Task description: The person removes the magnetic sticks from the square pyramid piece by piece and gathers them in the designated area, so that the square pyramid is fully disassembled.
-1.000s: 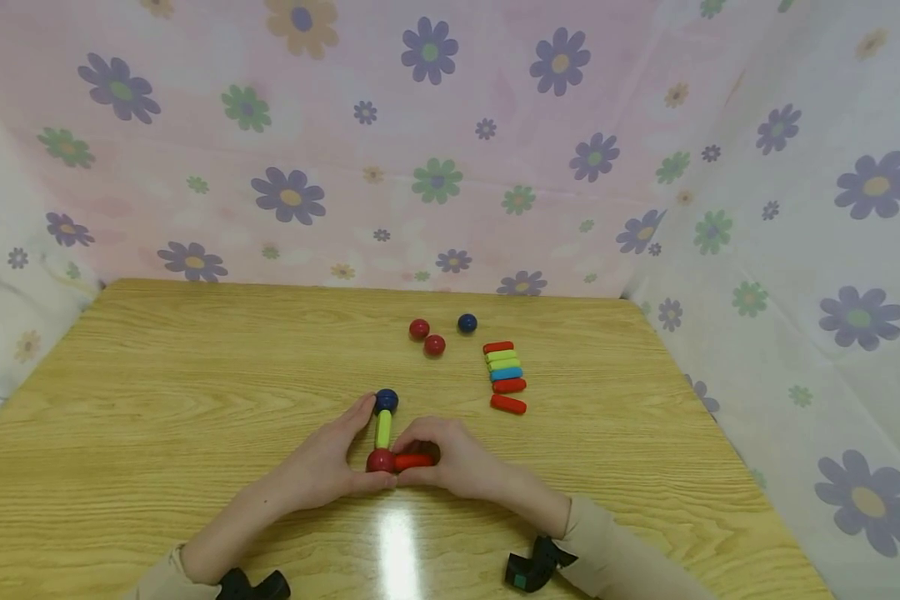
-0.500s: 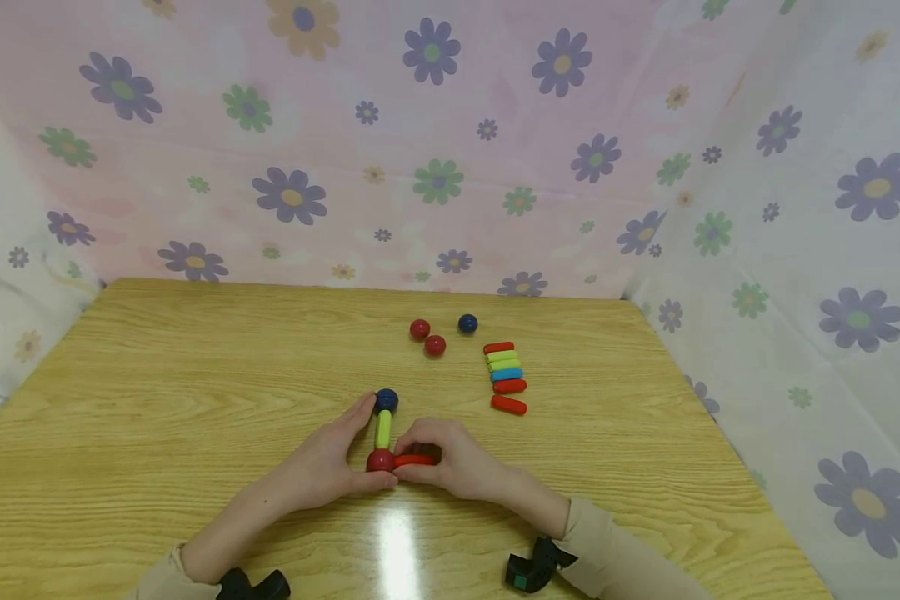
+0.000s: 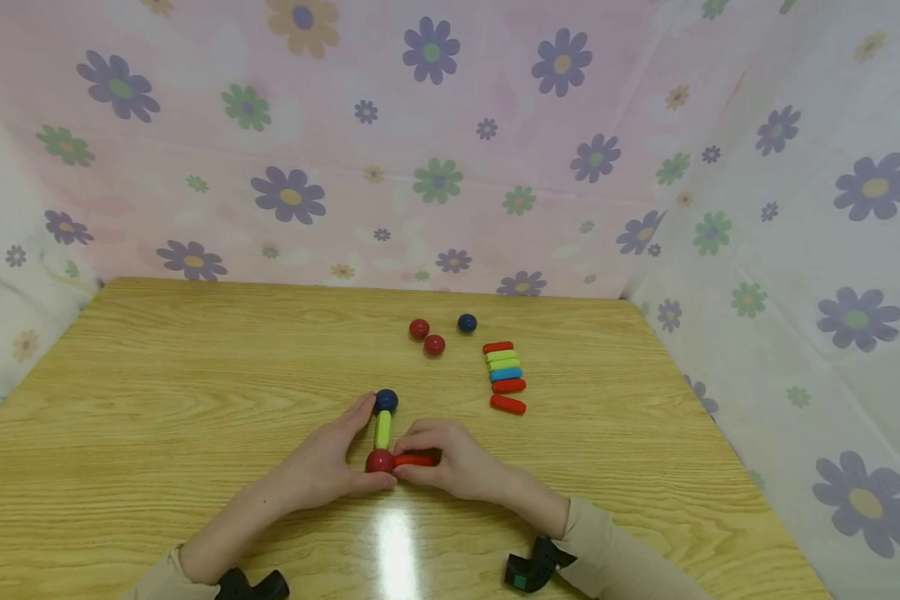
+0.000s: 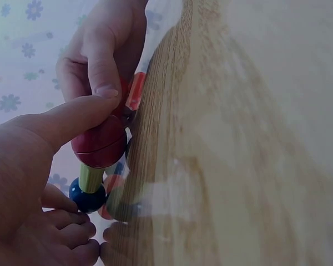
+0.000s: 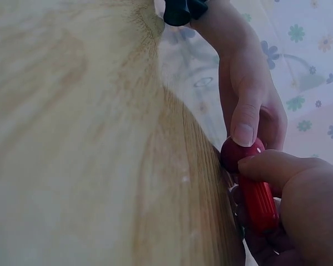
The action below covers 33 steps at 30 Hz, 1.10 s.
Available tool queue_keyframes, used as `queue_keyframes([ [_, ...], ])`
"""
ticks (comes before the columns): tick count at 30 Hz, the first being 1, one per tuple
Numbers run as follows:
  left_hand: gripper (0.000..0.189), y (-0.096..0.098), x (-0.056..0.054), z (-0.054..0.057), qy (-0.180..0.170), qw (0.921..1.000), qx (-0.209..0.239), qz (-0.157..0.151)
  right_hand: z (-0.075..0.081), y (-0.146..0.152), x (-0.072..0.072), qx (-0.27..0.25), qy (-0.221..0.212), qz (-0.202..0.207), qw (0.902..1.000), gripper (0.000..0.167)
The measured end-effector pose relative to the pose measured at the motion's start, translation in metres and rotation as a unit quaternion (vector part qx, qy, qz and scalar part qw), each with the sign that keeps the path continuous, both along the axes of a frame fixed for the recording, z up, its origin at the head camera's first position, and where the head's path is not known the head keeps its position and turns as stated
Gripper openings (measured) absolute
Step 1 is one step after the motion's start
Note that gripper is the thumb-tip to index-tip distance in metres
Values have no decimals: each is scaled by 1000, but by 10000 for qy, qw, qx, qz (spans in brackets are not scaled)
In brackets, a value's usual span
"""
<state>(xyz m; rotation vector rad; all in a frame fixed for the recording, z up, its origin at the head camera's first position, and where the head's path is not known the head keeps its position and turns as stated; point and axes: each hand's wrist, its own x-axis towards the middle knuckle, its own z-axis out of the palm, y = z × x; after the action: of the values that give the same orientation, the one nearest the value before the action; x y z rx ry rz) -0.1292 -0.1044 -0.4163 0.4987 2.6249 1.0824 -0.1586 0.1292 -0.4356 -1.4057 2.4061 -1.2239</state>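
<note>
On the table, a yellow-green rod [image 3: 383, 430] joins a dark blue ball [image 3: 386, 401] to a red ball [image 3: 380, 461]. My left hand [image 3: 327, 462] holds this joined piece along its left side, thumb on the red ball and fingertips against the blue one. In the left wrist view the thumb lies across the red ball [image 4: 100, 145]. From the right, my right hand [image 3: 456, 462] pinches a red rod [image 3: 416, 460] between thumb and fingers, its end right at the red ball. The right wrist view shows this ribbed red rod [image 5: 258, 204] under the thumb, lined up with the ball.
Farther back lie two more red balls [image 3: 434, 345] and another blue ball [image 3: 467, 323]. To their right, several red, yellow-green and blue rods [image 3: 506, 375] form a column, a red rod [image 3: 508, 405] nearest. Flowered cloth [image 3: 435, 217] hangs behind the table [image 3: 195, 358].
The right fingers have shifted slightly on the red rod, closer to the red ball. The left hand and the joined piece stay in place.
</note>
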Motion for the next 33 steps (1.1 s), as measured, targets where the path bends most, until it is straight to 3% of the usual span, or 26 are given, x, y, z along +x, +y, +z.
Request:
queue_keyframes([
  [9, 117, -1, 0, 1, -57, 10000, 20, -18, 3, 1, 1, 121, -84, -68, 9999, 12],
  [14, 116, -1, 0, 2, -77, 10000, 24, -20, 8, 8, -2, 387, -363, -157, 9985, 15],
  [19, 116, -1, 0, 2, -33, 10000, 4, -40, 14, 21, -9, 582, -537, -585, 9951, 15],
  [33, 116, -1, 0, 1, -48, 10000, -2, -43, 15, 64, -26, 550, -278, -1781, 9821, 15],
])
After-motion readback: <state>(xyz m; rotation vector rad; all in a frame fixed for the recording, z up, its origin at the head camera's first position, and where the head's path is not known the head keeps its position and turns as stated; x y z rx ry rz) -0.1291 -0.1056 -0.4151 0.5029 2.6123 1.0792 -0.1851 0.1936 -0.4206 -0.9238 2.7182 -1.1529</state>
